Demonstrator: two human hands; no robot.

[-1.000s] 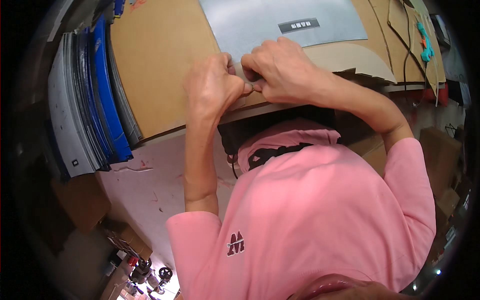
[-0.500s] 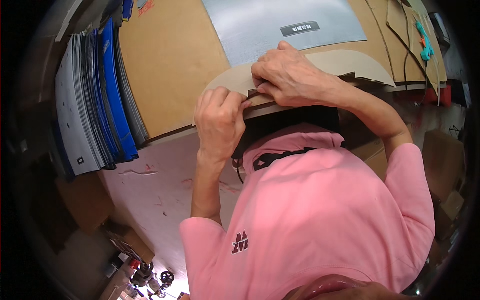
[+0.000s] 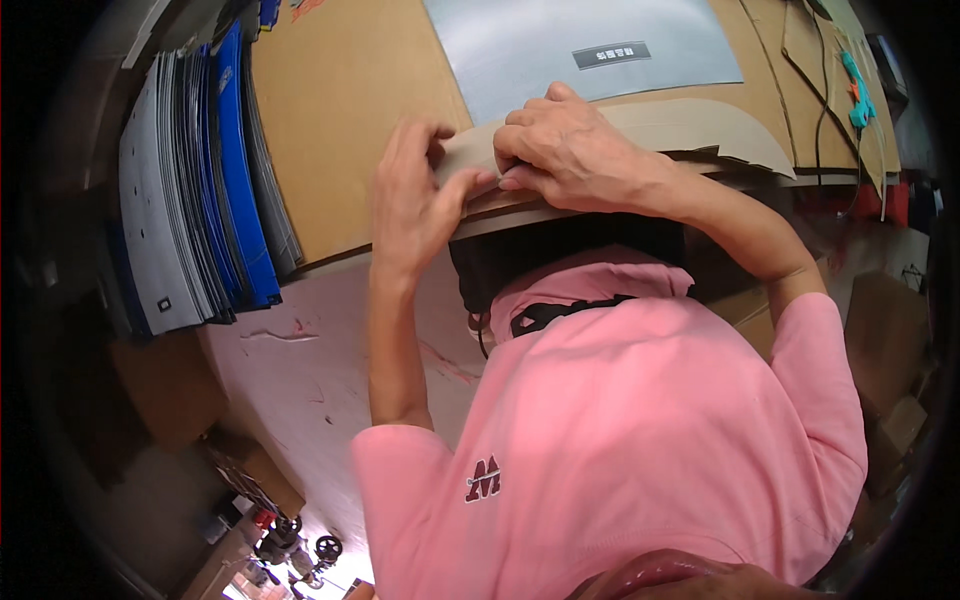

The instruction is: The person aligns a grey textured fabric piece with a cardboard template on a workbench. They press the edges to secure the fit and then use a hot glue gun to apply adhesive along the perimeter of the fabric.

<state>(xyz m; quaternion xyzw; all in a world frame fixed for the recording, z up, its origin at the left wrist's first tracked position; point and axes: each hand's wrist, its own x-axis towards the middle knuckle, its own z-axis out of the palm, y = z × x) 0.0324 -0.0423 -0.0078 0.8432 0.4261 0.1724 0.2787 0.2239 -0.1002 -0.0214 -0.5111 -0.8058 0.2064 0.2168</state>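
Right hand point(image 3: 572, 152) pinches the edge of a curved beige card point(image 3: 690, 125) on a bench point(image 3: 345, 120); spread left hand point(image 3: 412, 205) touches it.

There's one left hand point(image 3: 412, 200), one right hand point(image 3: 572, 155), one curved beige strip point(image 3: 690, 122), one silver sheet point(image 3: 530, 50), one dark label point(image 3: 612, 54), one turquoise tool point(image 3: 863, 108).

Silver sheet point(image 3: 535, 60): dark label point(image 3: 611, 54), pale characters point(image 3: 622, 52). Pink shirt point(image 3: 660, 420): dark-red letters point(image 3: 484, 484).
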